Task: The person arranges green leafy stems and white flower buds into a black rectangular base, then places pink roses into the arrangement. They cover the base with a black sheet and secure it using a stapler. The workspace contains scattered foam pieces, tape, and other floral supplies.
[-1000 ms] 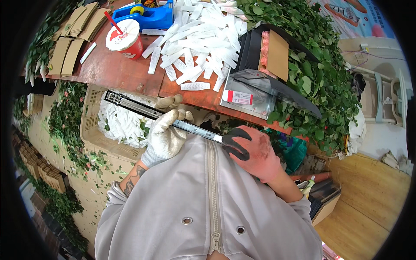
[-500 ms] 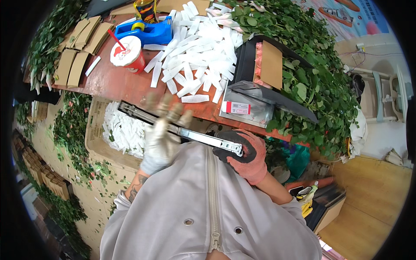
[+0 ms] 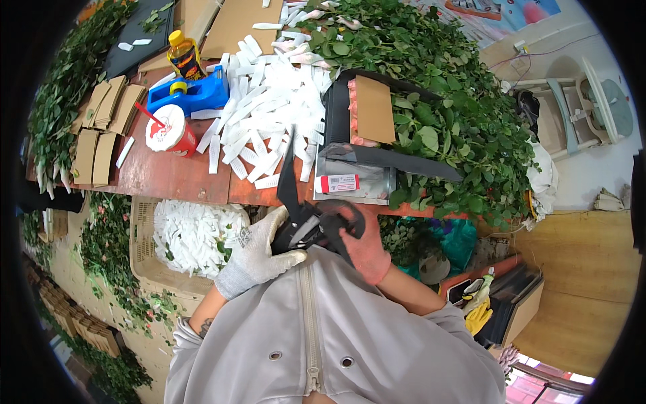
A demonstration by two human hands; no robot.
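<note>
A black stapler (image 3: pixel 289 185) is held in front of my jacket, its long flat end pointing up toward the table edge. My left hand (image 3: pixel 256 250), in a white-grey glove, is closed on its left side, with the thumb along the underside. From the right, my right hand (image 3: pixel 367 244), in a red and black glove, grips its other end. The dark glove coating and the black body blend, so I cannot tell exactly where the right fingers lie. Just beyond, a small red and white box (image 3: pixel 338 183) lies on a clear plastic-wrapped packet (image 3: pixel 360 192).
Many white mesh sleeves (image 3: pixel 269 108) cover the red table (image 3: pixel 208 183). A red and white cup (image 3: pixel 171 135), blue tape dispenser (image 3: pixel 195 93) and yellow-capped bottle (image 3: pixel 185 57) stand at left. Leafy stems (image 3: pixel 464 135) pile at right. A crate (image 3: pixel 142 236) of white pieces sits below.
The stapler has turned from lying crosswise, with its metal strip showing, to pointing upward. My left hand has gone from open, blurred fingers to closing on it. The view has shifted.
</note>
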